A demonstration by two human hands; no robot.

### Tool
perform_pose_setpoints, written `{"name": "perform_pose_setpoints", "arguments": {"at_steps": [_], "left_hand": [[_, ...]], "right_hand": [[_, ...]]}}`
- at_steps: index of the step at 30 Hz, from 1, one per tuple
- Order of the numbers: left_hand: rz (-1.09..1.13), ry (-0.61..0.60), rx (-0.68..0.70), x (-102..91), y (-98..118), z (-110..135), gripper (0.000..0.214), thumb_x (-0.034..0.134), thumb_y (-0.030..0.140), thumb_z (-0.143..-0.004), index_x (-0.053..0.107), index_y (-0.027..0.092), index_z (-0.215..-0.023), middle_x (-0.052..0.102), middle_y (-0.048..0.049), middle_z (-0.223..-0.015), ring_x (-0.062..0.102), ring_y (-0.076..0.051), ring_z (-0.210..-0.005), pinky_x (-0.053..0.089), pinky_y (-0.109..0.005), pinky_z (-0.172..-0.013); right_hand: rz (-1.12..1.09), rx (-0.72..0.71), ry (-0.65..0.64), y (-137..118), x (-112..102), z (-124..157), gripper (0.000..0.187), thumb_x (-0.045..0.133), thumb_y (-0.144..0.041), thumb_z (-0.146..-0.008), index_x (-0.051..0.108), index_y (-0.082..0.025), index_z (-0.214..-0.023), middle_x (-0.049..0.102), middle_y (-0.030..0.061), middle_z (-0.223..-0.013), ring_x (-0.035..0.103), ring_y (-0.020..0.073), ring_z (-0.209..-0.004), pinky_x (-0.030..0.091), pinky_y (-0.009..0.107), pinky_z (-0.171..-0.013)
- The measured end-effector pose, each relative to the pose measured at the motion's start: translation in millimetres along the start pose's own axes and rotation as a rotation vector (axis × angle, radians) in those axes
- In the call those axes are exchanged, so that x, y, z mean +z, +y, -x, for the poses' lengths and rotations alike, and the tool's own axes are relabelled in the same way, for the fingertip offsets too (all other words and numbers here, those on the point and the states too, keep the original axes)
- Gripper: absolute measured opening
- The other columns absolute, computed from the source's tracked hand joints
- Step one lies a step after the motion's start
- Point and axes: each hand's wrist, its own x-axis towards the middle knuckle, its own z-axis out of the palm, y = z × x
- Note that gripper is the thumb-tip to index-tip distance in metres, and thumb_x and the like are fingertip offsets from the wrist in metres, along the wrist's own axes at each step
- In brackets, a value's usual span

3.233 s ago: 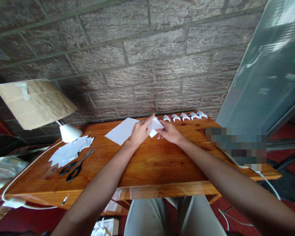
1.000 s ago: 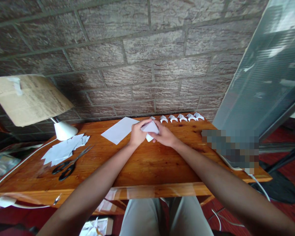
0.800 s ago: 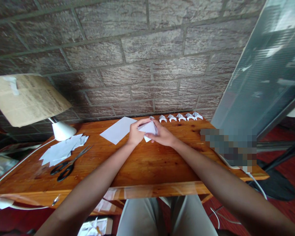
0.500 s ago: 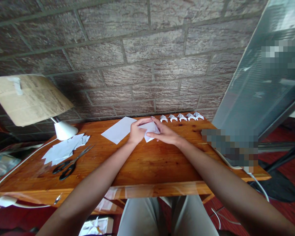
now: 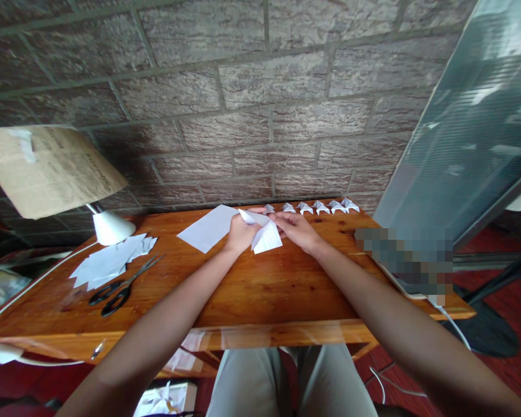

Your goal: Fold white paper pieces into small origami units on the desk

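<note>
Between my two hands, a little above the table, is a partly folded piece of white paper (image 5: 268, 237) with flaps standing up and creases showing. My left hand (image 5: 242, 233) is closed on its left side, and some of those fingers are hidden behind the paper. My right hand (image 5: 298, 229) pinches its upper right edge. Behind my hands, a row of small folded white paper shapes (image 5: 304, 208) runs along the back of the table. A flat white sheet (image 5: 208, 228) lies just left of my left hand.
Black-handled scissors (image 5: 124, 288) and a pile of white paper pieces (image 5: 108, 263) lie on the wooden table (image 5: 278, 295) at left. A shaded lamp (image 5: 113, 229) stands behind them. A blurred-out object (image 5: 406, 260) sits at the right, before a glass panel. Brick wall rises behind.
The paper has gone from a flatter folded shape to one with raised, spread flaps. My right thumb has left its front face, and the right hand has shifted slightly to the upper edge.
</note>
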Motion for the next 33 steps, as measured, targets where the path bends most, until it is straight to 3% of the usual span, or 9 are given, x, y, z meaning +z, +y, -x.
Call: {"name": "perform_pose_setpoints", "arguments": {"at_steps": [17, 33], "left_hand": [[-0.001, -0.061, -0.063, -3.9, -11, -3, 0.041, 0.073, 0.017, -0.062, 0.069, 0.013, -0.103, 0.072, -0.0106, -0.106, 0.067, -0.023, -0.091, 0.052, -0.035, -0.081], [0.121, -0.05, -0.163, -0.9, -6, -2, 0.045, 0.075, 0.021, -0.06, 0.068, 0.012, -0.103, 0.073, -0.0093, -0.097, 0.067, -0.023, -0.086, 0.052, -0.034, -0.079]], "right_hand": [[-0.023, 0.017, -0.001, -1, 0, 2, 0.036, 0.073, -0.052, -0.07, 0.071, -0.019, -0.083, 0.068, -0.0007, -0.073, 0.059, 0.0117, -0.064, 0.047, 0.024, -0.061], [0.014, -0.049, 0.045, -5, -1, 2, 0.042, 0.074, -0.056, -0.066, 0.072, -0.017, -0.08, 0.068, -0.0002, -0.072, 0.057, 0.0134, -0.066, 0.043, 0.026, -0.065]]}}
